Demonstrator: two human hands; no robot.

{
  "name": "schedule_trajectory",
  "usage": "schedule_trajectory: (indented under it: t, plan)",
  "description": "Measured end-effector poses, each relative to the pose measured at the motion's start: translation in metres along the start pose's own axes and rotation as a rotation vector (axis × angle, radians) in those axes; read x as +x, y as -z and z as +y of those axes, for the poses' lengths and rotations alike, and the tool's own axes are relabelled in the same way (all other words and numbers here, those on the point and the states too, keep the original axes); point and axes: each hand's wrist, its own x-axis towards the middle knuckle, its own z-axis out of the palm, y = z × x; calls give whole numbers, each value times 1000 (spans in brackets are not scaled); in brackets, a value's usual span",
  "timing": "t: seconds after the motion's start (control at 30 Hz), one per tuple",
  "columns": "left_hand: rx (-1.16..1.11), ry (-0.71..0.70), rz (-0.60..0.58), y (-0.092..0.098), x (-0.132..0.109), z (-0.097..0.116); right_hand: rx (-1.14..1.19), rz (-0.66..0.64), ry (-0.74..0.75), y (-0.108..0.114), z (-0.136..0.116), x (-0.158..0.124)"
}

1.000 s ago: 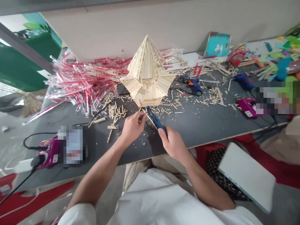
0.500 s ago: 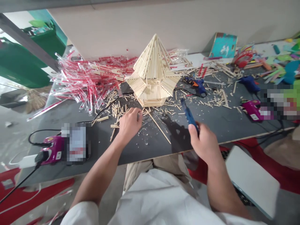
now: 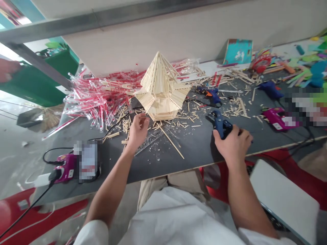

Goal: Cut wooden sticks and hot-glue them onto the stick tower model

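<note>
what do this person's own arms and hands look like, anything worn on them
The left hand and right hand are ungloved, with no ring, watch or bracelet that shows. Both forearms are bare. The left sleeve and right sleeve are short and white, like the loose shirt; no print can be made out.

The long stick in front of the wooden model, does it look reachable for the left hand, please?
Probably yes: the left hand is just left of the long stick, with no tall obstacle between them; the clear ruler there lies flat.
</note>
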Motion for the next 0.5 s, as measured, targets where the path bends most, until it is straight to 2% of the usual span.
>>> schedule_trajectory:
  t: [0.13,0.2,0.23,0.27,0.4,0.5]
  plan:
    - [-379,92,50,-7,13,6,203,67,167,17,-20,21]
    - [-445,120,93,-8,21,11,384,104,224,25,-38,42]
    - [-456,132,115,-8,25,15,495,80,250,26,-49,54]
    - [-460,141,135,-9,29,18,624,42,245,25,-61,67]
    - [-482,177,183,-12,39,29,1056,-316,156,2,-107,113]
    - [-531,212,170,-15,42,35,1351,-481,33,-17,-137,130]
